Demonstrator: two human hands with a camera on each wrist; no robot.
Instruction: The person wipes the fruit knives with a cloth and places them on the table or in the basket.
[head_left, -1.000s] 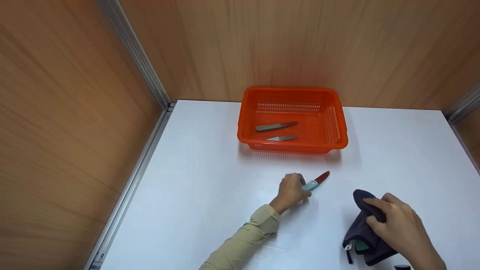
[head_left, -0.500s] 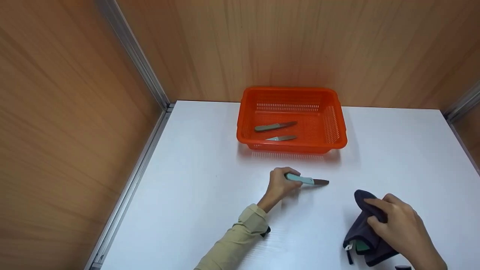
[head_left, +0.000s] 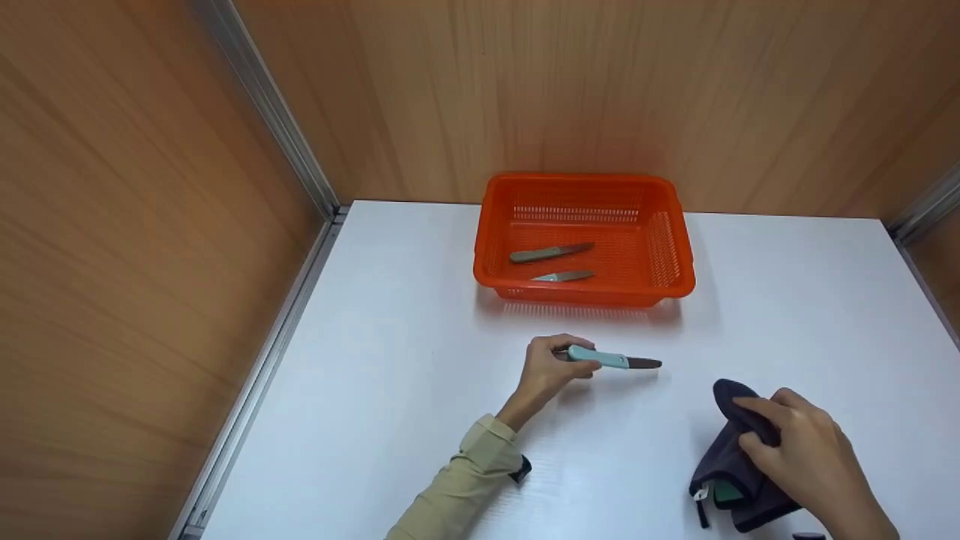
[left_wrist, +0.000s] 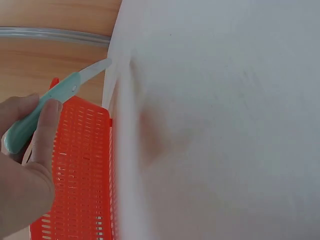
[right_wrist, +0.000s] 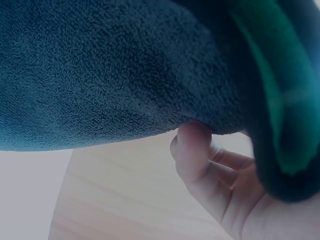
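My left hand (head_left: 546, 373) pinches a small knife by its light-blue handle (head_left: 600, 358), a little above the table, with the blade toward the right. In the left wrist view the knife (left_wrist: 65, 92) lies between thumb and fingers, and its pale blade points away from the hand. At the lower right, my right hand (head_left: 806, 450) grips a dark navy cloth pouch (head_left: 724, 465) by its top flap. A zip and a bit of green lining show at the pouch's opening. Close up in the right wrist view, the thumb (right_wrist: 195, 150) presses the fuzzy fabric (right_wrist: 115, 75).
An orange-red plastic basket (head_left: 585, 295) stands at the back of the white table (head_left: 375, 337), holding two knives (head_left: 551, 253). Wood panels (head_left: 600, 90) rise behind and to the left. A dark object (head_left: 808, 535) shows partly at the bottom edge.
My left hand has moved left and slightly up in the head view with the knife, whose blade has swung from slanting upward to nearly level. The right hand and pouch stay almost still.
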